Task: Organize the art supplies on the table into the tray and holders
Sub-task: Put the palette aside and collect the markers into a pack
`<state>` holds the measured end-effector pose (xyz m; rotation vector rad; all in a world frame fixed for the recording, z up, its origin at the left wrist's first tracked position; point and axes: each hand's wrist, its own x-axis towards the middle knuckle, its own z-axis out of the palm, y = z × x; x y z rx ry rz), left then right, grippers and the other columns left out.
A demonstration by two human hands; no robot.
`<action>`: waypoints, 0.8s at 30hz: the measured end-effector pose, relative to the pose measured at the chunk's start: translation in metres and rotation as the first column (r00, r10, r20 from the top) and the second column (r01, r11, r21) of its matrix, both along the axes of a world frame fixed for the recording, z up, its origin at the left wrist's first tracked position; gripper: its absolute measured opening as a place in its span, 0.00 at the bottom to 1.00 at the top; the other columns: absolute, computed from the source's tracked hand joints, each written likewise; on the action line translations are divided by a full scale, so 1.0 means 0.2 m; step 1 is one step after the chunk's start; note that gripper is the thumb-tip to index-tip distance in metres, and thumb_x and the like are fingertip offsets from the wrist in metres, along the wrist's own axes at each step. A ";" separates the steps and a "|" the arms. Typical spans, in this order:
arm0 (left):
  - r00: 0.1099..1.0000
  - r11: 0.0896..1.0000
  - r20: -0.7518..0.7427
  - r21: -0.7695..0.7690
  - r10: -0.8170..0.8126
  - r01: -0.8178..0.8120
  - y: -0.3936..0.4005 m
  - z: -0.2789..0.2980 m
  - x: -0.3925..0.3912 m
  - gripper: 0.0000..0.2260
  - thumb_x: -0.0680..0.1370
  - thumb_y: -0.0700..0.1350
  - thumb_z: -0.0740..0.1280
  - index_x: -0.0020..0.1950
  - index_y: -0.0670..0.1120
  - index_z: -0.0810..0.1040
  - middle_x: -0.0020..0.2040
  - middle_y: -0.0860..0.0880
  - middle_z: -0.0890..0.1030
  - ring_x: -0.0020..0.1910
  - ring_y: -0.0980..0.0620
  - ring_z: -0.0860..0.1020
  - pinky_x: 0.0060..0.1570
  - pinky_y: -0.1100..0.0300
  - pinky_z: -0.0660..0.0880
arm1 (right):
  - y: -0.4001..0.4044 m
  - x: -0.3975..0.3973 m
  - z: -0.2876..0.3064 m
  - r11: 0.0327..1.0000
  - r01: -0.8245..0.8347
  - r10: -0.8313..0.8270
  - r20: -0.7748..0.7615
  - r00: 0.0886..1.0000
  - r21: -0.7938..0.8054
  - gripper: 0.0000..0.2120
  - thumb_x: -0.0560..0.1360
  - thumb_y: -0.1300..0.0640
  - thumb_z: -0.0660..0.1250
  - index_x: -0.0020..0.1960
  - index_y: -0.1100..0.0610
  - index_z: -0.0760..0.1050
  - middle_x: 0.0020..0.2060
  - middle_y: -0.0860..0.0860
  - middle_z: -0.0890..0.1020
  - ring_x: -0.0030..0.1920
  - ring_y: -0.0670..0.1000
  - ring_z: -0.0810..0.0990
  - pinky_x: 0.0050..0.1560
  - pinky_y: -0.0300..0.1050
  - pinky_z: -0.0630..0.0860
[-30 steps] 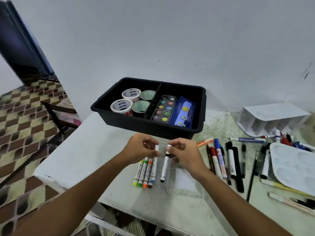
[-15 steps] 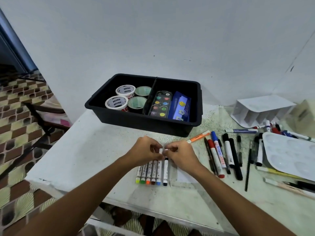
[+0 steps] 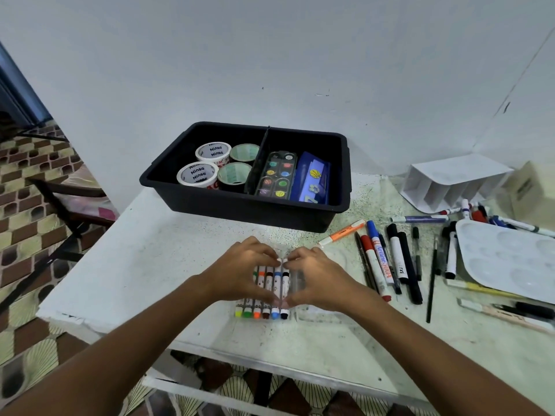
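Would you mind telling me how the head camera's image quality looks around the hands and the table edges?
Head view: wide-angle distortion bows the table edge and wall corner; soft, even light leaves faint shadows under the black tray; the left hand and right hand look slightly soft over the colour markers.

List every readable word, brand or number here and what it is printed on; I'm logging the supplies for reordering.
"Ninso", printed twice: inside the front white tape roll in the black tray.
"Ninso", printed twice: inside the rear white tape roll.
"Artline", then characters too blurred to read: on the red-capped marker.
Too small or blurred to read: print on the colour marker set, the black-capped white marker, the blue case and the cream box.
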<state>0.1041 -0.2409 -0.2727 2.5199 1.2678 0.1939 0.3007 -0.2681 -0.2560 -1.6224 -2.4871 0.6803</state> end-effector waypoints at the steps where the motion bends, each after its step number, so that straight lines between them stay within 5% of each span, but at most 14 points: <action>1: 1.000 1.000 -0.018 0.009 -0.008 0.008 0.00 0.00 0.00 0.32 0.66 0.66 0.73 0.64 0.50 0.78 0.64 0.54 0.75 0.60 0.58 0.65 0.59 0.58 0.65 | 0.00 0.00 0.00 1.000 -0.007 0.007 0.013 1.000 0.018 0.29 0.67 0.42 0.75 0.65 0.50 0.76 0.64 0.47 0.71 0.63 0.49 0.63 0.58 0.47 0.68; 14: 0.978 0.997 -0.203 0.049 -0.043 0.054 -0.01 0.03 0.06 0.31 0.69 0.67 0.70 0.68 0.54 0.74 0.65 0.53 0.72 0.63 0.54 0.64 0.58 0.59 0.63 | 0.02 -0.02 -0.06 0.994 -0.045 0.038 0.077 0.996 0.098 0.30 0.67 0.38 0.73 0.64 0.51 0.75 0.59 0.49 0.72 0.58 0.50 0.64 0.51 0.45 0.66; 24: 0.930 0.997 -0.365 0.033 -0.049 0.066 0.00 0.12 0.17 0.28 0.67 0.66 0.72 0.60 0.52 0.78 0.57 0.53 0.74 0.54 0.56 0.67 0.47 0.64 0.67 | -0.01 0.05 -0.07 0.997 -0.075 0.077 -0.063 0.995 0.035 0.27 0.72 0.46 0.71 0.69 0.52 0.71 0.68 0.51 0.68 0.66 0.53 0.66 0.64 0.51 0.71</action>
